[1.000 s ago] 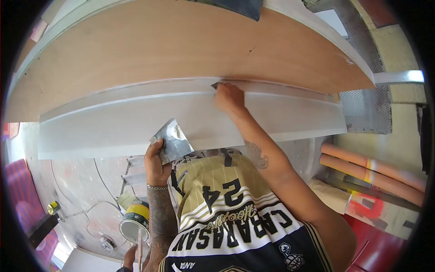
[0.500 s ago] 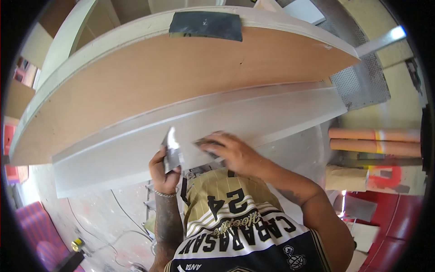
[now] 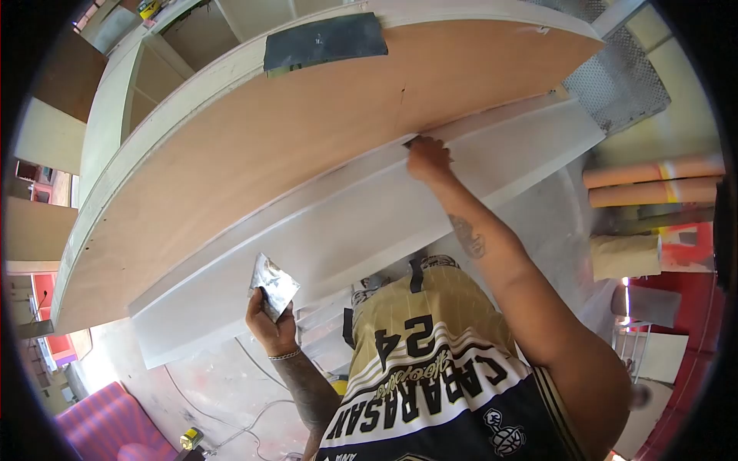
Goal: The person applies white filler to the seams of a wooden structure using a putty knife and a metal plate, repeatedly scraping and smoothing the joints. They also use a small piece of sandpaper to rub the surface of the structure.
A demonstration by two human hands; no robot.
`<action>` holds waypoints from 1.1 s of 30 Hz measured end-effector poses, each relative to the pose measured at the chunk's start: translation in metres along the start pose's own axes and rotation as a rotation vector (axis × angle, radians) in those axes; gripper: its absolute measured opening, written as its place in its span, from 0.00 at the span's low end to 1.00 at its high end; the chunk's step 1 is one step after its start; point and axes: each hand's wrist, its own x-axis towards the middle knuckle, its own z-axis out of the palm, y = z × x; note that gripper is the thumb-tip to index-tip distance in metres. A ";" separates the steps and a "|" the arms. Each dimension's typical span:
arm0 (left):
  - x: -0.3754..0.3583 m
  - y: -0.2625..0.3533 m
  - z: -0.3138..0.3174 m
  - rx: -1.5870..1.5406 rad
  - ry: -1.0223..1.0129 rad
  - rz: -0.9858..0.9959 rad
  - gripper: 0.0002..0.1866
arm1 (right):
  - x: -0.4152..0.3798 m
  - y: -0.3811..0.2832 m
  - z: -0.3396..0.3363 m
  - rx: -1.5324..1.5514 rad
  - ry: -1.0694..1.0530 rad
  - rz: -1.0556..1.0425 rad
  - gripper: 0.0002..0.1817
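Observation:
My left hand [image 3: 270, 329] is closed around a shiny flat metal plate [image 3: 274, 286], held up over the near edge of the long pale grey board. At the seam between the brown curved panel [image 3: 307, 131] and the pale grey board [image 3: 323, 230], my right hand [image 3: 430, 160] grips a small dark scraper [image 3: 412, 142]. Only a corner of the scraper shows past my fingers, and it appears to touch the seam area. The rest of it is hidden by the hand.
A dark sheet [image 3: 327, 44] lies over the panel's pale upper rim. Orange-brown rolls [image 3: 653, 181] are at right, near a perforated metal sheet [image 3: 626, 92]. Cords cross the floor at lower left, by a purple striped cloth [image 3: 115, 422]. Open shelving [image 3: 200, 46] stands behind.
My right hand has moved from in front of my body up and away to the seam, carrying the scraper. My left hand has lowered slightly with the plate, turning its shiny face up. The view has shifted.

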 end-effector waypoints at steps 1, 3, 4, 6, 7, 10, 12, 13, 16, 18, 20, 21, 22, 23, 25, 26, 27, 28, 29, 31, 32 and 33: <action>0.001 -0.004 -0.009 0.008 -0.020 -0.014 0.12 | -0.003 -0.021 0.013 0.017 -0.015 -0.003 0.17; 0.000 -0.010 -0.010 -0.034 -0.007 -0.030 0.11 | -0.029 -0.063 0.023 0.043 0.014 -0.108 0.17; -0.005 -0.011 -0.004 -0.026 0.010 -0.014 0.10 | -0.043 -0.087 0.026 0.018 0.022 -0.157 0.16; -0.004 -0.015 -0.003 -0.027 0.010 -0.032 0.10 | -0.059 -0.119 0.046 0.051 0.042 -0.289 0.15; -0.003 -0.017 -0.004 -0.029 0.009 -0.040 0.10 | -0.072 -0.134 0.042 0.056 0.042 -0.331 0.16; 0.005 -0.025 -0.005 -0.104 0.023 -0.100 0.10 | -0.097 -0.156 0.016 0.209 -0.279 -0.505 0.18; 0.013 -0.026 -0.014 -0.149 0.011 -0.203 0.09 | -0.125 -0.153 0.016 0.554 -0.246 -0.780 0.24; 0.016 -0.028 -0.017 -0.169 -0.017 -0.264 0.09 | -0.143 -0.149 -0.011 0.712 -0.214 -0.923 0.26; 0.014 -0.038 -0.009 -0.266 -0.089 -0.408 0.10 | -0.187 -0.127 -0.044 0.927 -0.124 -1.226 0.30; -0.001 -0.027 0.007 -0.254 -0.123 -0.363 0.10 | -0.193 -0.108 -0.053 0.828 -0.155 -1.279 0.30; 0.008 -0.025 -0.019 -0.354 -0.252 -0.342 0.12 | -0.184 -0.088 -0.055 0.682 -0.154 -1.209 0.32; -0.002 -0.011 -0.007 -0.470 -0.294 -0.347 0.13 | -0.171 -0.073 -0.049 0.500 -0.147 -1.196 0.30; -0.003 -0.003 -0.014 -0.424 -0.331 -0.228 0.14 | -0.156 -0.062 -0.039 0.318 -0.134 -1.177 0.27; -0.003 0.005 -0.023 -0.371 -0.365 -0.111 0.16 | -0.145 -0.058 -0.033 0.211 -0.061 -1.183 0.26; -0.003 0.024 -0.028 -0.366 -0.247 -0.047 0.15 | -0.128 -0.059 -0.021 0.003 0.093 -1.186 0.23; -0.003 0.028 -0.028 -0.351 -0.175 -0.003 0.13 | -0.122 -0.064 -0.015 -0.058 0.164 -1.219 0.22; -0.003 0.029 -0.029 -0.354 -0.164 0.019 0.12 | -0.116 -0.071 -0.009 -0.119 0.242 -1.250 0.21; -0.004 0.030 -0.030 -0.356 -0.151 0.038 0.12 | -0.111 -0.077 -0.004 -0.181 0.319 -1.276 0.21; -0.005 0.029 -0.031 -0.356 -0.139 0.053 0.12 | -0.105 -0.083 0.002 -0.247 0.347 -1.285 0.21; -0.005 0.025 -0.035 -0.356 -0.096 0.030 0.11 | -0.095 -0.098 0.015 -0.383 0.407 -1.299 0.21; -0.005 0.023 -0.038 -0.354 -0.079 0.020 0.11 | -0.089 -0.104 0.023 -0.442 0.415 -1.301 0.21; -0.006 0.017 -0.039 -0.354 -0.066 0.010 0.11 | -0.083 -0.104 0.028 -0.504 0.425 -1.302 0.21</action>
